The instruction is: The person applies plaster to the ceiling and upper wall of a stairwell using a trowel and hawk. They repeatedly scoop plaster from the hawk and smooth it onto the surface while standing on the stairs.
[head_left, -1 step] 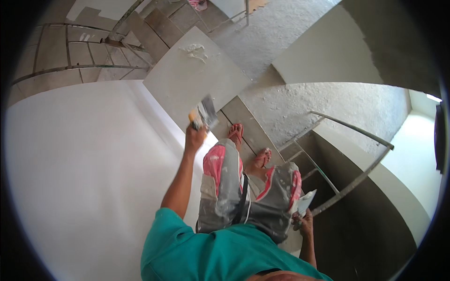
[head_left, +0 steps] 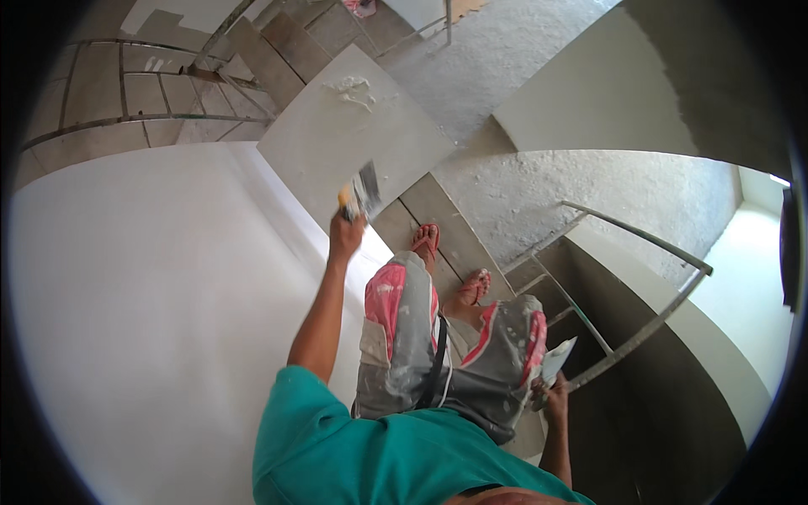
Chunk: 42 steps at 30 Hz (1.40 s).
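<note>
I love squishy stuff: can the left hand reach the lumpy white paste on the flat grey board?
Probably yes: the left hand holds a yellow-handled scraper, with open board before the paste.

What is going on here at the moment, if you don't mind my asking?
A person's left hand holds a yellow-handled tool, apparently a broad scraper, slightly blurred. It appears over the near part of a square board, which bears a patch of white paste toward its far corner. The right hand holds a smaller pale blade beside the right leg of the splattered trousers.
</note>
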Tool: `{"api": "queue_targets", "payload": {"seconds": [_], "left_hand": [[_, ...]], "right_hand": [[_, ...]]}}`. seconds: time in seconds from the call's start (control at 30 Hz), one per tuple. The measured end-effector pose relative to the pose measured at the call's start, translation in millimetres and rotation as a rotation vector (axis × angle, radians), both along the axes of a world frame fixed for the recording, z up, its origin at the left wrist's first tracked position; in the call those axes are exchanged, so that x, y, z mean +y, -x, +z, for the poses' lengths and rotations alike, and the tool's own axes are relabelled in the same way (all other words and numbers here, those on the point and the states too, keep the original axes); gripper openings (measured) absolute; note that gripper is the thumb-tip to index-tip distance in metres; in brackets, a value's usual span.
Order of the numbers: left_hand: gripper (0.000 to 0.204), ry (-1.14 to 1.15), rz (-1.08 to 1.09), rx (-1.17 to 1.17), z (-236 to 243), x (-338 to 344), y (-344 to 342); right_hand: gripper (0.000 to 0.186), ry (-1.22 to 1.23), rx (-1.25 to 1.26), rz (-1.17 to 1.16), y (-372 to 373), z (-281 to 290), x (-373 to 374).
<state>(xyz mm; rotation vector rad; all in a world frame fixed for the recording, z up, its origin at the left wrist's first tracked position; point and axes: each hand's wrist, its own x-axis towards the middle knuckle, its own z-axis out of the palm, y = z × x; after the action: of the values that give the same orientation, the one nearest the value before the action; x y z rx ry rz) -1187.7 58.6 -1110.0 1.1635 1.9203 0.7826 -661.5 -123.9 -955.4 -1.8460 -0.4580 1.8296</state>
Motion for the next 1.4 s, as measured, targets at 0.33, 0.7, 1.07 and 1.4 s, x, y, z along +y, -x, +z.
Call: {"api": "queue_targets", "payload": {"seconds": [0.33,0.7,1.07,1.4], "left_hand": [[0.048,0.222,0.023,0.685,-271,144,132],[0.039,0.373,0.192,0.764,-364,299,195],[0.040,0.323,-0.174,0.787,-357,299,174],[0.039,0.351,-0.300,0.759,-396,340,191]], "right_hand": [[0.029,-0.158,-0.346,0.071,15,-183,138],[0.026,-0.264,-0.512,0.203,58,-318,174],[0.023,-0.238,-0.394,0.069,79,-322,173],[0.021,-0.231,-0.305,-0.048,79,-341,176]]}}
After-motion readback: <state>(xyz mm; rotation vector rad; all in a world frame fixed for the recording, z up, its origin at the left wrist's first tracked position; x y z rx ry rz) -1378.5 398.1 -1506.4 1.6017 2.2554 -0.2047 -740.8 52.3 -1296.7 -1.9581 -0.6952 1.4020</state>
